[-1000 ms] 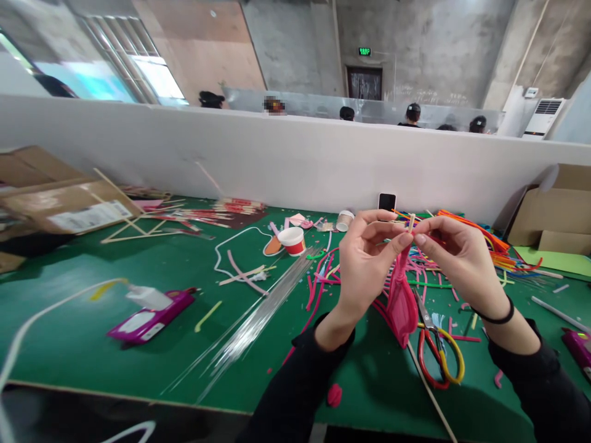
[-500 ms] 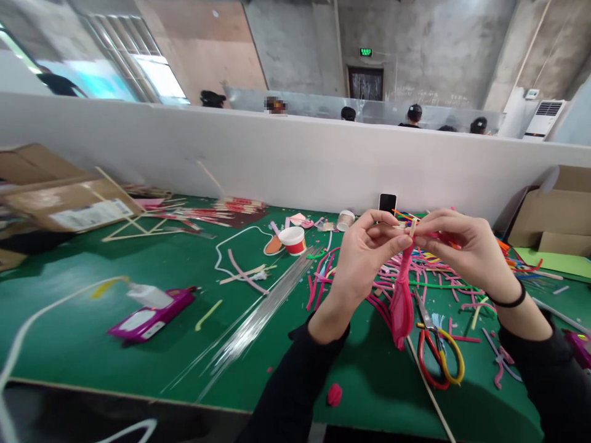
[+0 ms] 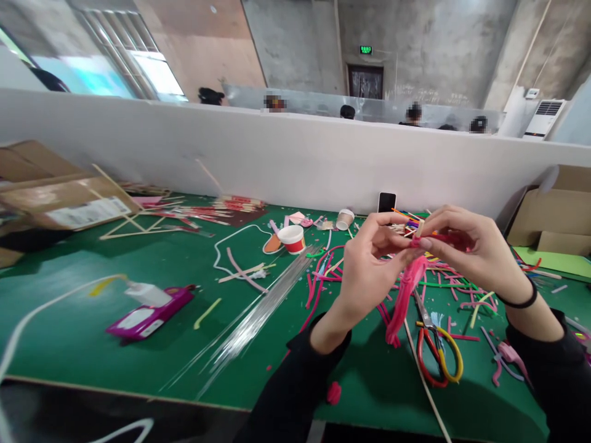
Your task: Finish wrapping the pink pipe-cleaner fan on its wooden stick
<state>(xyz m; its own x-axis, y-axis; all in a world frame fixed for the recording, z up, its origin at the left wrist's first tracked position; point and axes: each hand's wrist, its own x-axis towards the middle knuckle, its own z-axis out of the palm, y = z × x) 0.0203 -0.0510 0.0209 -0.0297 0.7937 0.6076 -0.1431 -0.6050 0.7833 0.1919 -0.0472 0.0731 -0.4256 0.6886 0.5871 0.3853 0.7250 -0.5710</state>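
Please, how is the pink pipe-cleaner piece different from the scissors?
The pink pipe-cleaner piece hangs from the left hand and right hand; the scissors lie on the green table. The piece is mostly pink; the scissors have grey blades, one red handle and one yellow. The piece looks soft, the scissors rigid.

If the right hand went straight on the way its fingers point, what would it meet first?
The pink piece it touches, then probably the left hand just beyond; exact depth is hard to judge.
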